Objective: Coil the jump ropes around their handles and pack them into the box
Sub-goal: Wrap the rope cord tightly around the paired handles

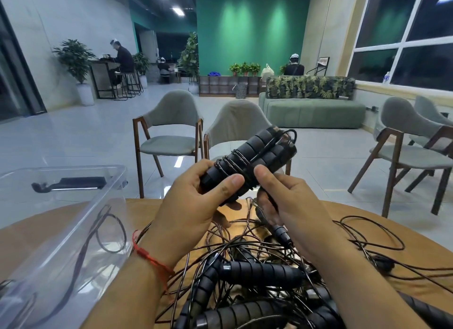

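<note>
The work is at an early stage, as I judge it. One pair of handles is held up above the near edge of the table, with only a few turns of cord wound round it. The left hand grips the handles' near end, fingers curled round them. The right hand pinches the cord just beside those turns. A tangled pile of ropes lies uncoiled on the table below. The clear box stands at near left. A dark shape and cord loops show through its wall, but I cannot tell whether they lie packed inside.
</note>
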Action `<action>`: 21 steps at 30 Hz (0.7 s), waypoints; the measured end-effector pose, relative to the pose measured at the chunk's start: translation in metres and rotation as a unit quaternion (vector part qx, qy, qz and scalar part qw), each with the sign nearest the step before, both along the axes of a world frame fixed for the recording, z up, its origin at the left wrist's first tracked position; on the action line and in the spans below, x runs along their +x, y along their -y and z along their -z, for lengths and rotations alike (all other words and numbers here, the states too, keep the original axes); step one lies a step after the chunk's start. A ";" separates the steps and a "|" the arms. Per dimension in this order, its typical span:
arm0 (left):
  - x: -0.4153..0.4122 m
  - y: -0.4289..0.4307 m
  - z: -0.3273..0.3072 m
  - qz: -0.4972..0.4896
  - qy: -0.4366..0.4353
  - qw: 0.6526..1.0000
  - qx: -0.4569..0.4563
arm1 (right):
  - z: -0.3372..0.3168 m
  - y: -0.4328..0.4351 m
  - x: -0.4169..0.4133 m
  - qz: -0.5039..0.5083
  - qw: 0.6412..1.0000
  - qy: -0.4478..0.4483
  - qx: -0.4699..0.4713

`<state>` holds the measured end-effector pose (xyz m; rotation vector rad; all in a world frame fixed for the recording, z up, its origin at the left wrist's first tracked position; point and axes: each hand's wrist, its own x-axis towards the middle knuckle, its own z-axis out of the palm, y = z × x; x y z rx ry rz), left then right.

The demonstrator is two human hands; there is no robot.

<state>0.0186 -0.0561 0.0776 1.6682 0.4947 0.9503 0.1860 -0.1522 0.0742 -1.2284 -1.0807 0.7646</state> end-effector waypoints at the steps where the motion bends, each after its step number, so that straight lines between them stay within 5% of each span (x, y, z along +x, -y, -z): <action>1: 0.001 0.000 0.001 -0.020 0.001 1.000 0.015 | 0.000 -0.001 -0.001 0.013 1.000 0.014 -0.007; 10: 0.001 -0.008 0.014 -0.129 -0.049 0.977 0.162 | 0.001 0.000 0.002 0.084 0.989 0.091 -0.078; 15: -0.002 -0.016 0.016 -0.175 -0.093 0.949 0.247 | 0.000 -0.002 0.006 -0.009 0.994 -0.031 -0.106; 21: 0.003 -0.015 0.022 -0.161 -0.086 0.917 0.354 | 0.002 -0.005 0.004 -0.029 0.993 -0.058 -0.094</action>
